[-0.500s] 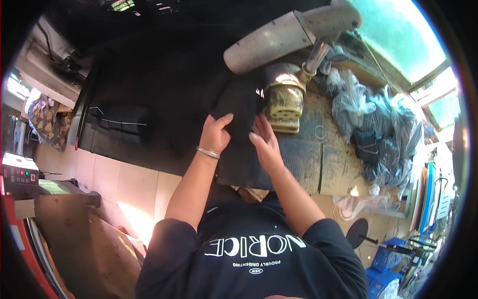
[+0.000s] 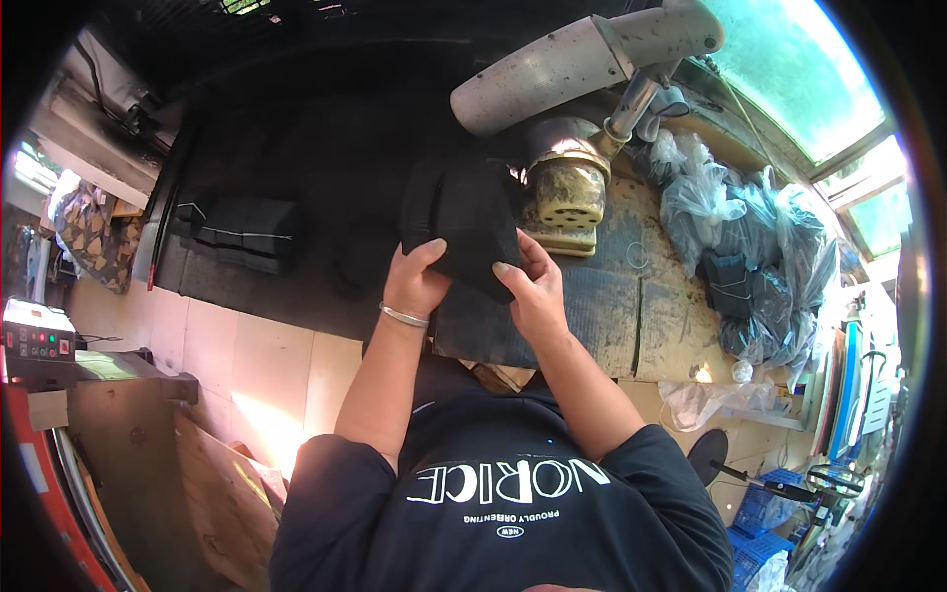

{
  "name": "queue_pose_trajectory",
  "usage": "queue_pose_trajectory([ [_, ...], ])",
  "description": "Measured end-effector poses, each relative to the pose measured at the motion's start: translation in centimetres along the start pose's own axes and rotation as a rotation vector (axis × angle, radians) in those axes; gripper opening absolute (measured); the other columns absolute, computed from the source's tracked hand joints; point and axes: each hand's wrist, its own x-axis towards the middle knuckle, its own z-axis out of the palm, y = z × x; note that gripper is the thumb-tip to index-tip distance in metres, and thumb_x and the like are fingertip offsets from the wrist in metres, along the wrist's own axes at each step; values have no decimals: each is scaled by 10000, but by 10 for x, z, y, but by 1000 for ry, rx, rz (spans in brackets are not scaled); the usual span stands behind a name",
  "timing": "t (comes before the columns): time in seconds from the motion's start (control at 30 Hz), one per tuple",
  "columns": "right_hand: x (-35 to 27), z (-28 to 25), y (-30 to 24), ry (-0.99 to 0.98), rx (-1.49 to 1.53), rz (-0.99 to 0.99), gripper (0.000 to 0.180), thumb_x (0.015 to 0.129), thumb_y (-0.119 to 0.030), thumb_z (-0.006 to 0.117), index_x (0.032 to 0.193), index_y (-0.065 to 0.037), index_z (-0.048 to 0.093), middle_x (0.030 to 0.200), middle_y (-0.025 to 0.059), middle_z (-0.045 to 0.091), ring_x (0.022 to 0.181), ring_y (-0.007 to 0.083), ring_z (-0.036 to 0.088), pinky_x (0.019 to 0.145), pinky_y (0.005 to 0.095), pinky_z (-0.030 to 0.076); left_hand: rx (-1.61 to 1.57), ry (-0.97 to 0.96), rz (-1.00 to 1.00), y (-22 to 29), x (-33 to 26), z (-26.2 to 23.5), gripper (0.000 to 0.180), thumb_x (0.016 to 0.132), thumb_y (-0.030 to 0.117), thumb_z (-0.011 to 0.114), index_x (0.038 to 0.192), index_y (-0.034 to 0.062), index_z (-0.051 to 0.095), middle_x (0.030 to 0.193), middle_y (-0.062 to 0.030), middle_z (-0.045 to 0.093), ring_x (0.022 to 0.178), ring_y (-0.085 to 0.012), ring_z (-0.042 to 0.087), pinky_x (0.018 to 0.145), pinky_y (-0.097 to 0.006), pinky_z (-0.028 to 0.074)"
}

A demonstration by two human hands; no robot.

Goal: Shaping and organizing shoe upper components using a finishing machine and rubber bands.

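Note:
Between my hands, over the workbench (image 2: pixel 582 316), is a stack of flat black pieces (image 2: pixel 464 222), their exact kind too dark to make out. My left hand (image 2: pixel 414 281), with a bangle at its wrist, grips the near left corner, thumb on top. My right hand (image 2: pixel 538 286) holds the right edge, thumb over the face and fingers behind. Just beyond my right hand stands a worn cream-coloured machine head (image 2: pixel 569 192). To the left lies a bundle of black pieces (image 2: pixel 242 235) bound with a thin pale cord.
A large grey metal lamp-like housing (image 2: pixel 543 77) reaches over the bench. Clear plastic bags of black pieces (image 2: pixel 730 281) sit at the right, near blue crates (image 2: pixel 764 503) on the floor. A control box with lit buttons (image 2: pixel 39 340) stands at the left.
My right hand's straighter fingers have curled round the edge of the black stack. The stack has tilted so its face shows more, and my left hand has shifted slightly left and nearer.

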Motion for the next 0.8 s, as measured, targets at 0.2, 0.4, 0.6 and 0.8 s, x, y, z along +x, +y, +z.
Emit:
queue_pose_trajectory([
  [0.2, 11, 1, -2, 151, -244, 0, 611, 811, -47, 704, 1338, 125, 448, 1217, 148, 612, 1068, 153, 599, 921, 270, 485, 135, 39, 148, -17, 1, 8, 424, 845, -39, 656, 1255, -46, 548, 1178, -148, 635, 1076, -246, 635, 955, -363, 511],
  [0.4, 22, 9, 9, 213, -449, -195, 625, 792, -75, 717, 1311, 148, 447, 1186, 173, 626, 1060, 172, 609, 920, 279, 490, 382, 57, 348, -36, 6, 6, 340, 873, 5, 674, 1200, -44, 595, 1141, -116, 660, 1033, -188, 638, 918, -297, 502],
  [0.6, 31, 10, 13, 227, -611, -244, 658, 780, -119, 743, 1320, 100, 439, 1184, 158, 620, 1049, 200, 622, 913, 316, 502, 645, 145, 504, -30, 15, 1, 334, 899, 35, 645, 1218, -38, 581, 1167, -128, 648, 1051, -224, 633, 932, -325, 503],
  [0.8, 44, -11, 0, 89, 144, 229, 758, 880, -230, 715, 1461, 11, 292, 1238, 93, 567, 1055, 152, 577, 812, 297, 466, 7, 106, 309, -14, 20, 2, 442, 887, -54, 587, 1318, 4, 505, 1269, -146, 586, 1142, -279, 595, 979, -421, 511],
])
